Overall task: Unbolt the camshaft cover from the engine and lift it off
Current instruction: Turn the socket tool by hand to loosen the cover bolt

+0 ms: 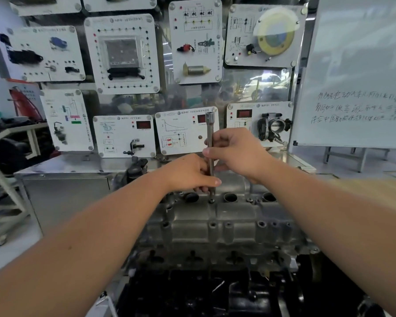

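The grey metal camshaft cover (217,216) sits on top of the engine (215,259) in the middle of the view. A long chrome socket extension bar (210,131) stands upright, its lower end on a bolt (212,200) near the cover's far edge. My right hand (236,152) grips the bar around its middle. My left hand (190,172) pinches the bar lower down, just above the bolt. Another bolt (249,200) shows to the right on the cover, between the round plug wells (230,197).
A metal bench (62,163) carries a board of white training panels (124,53) right behind the engine. A whiteboard (357,76) stands at the right. A rack and trolley (5,202) stand at the left.
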Demonstrator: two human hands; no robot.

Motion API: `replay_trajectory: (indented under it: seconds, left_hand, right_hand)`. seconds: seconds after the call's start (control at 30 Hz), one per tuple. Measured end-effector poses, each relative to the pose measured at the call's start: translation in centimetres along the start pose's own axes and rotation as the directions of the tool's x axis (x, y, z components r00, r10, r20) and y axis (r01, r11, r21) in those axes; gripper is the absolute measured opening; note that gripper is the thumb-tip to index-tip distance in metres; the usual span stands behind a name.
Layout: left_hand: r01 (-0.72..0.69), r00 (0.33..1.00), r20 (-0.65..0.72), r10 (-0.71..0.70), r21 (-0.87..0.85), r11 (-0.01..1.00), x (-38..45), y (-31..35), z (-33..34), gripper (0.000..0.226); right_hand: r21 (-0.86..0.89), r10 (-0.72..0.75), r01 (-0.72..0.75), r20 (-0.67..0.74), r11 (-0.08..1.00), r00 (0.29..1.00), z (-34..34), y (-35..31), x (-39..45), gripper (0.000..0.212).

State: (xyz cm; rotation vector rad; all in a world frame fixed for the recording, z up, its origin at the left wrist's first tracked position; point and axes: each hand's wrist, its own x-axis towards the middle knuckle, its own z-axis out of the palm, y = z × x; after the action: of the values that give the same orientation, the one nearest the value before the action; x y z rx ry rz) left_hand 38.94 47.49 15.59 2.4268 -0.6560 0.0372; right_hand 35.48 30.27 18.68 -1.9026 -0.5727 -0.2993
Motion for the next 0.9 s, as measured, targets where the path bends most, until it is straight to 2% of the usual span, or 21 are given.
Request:
replay_trajectory:
  seconds: [0.1, 0.2, 0.3, 0.43, 0.9]
  left_hand:
    - [-0.001, 1.0, -0.009, 0.001, 0.007, 1.0, 0.1, -0.4, 0.3, 0.018]
    - [-0.02, 0.999, -0.033, 0.02, 0.001, 1.0, -0.3, -0.6, 0.3, 0.02]
    - [-0.046, 0.998, -0.046, 0.042, -0.071, 0.996, -0.5, -0.6, 0.6, 0.016]
    - [-0.076, 0.996, -0.048, 0.069, -0.154, 0.985, -0.4, -1.0, 0.8, 0.017]
    - [-0.067, 0.998, -0.006, 0.067, -0.054, 0.996, -0.7, -1.2, 0.5, 0.017]
  right_hand:
    - [0.073, -0.004, 0.003, 0.023, 0.997, 1.0, 0.1, 0.8, 0.2, 0.01]
    - [0.074, -0.019, 0.015, 0.05, 0.997, 0.999, 0.2, 0.9, 0.1, 0.011]
    - [0.048, -0.041, 0.038, 0.052, 0.998, 0.998, 0.0, 0.7, 0.2, 0.004]
    - [0.072, -0.045, 0.041, 0.062, 0.997, 0.997, -0.4, 0.6, 0.2, 0.006]
    - [0.213, -0.016, -0.014, 0.135, 0.977, 0.991, 0.0, 1.5, -0.1, 0.009]
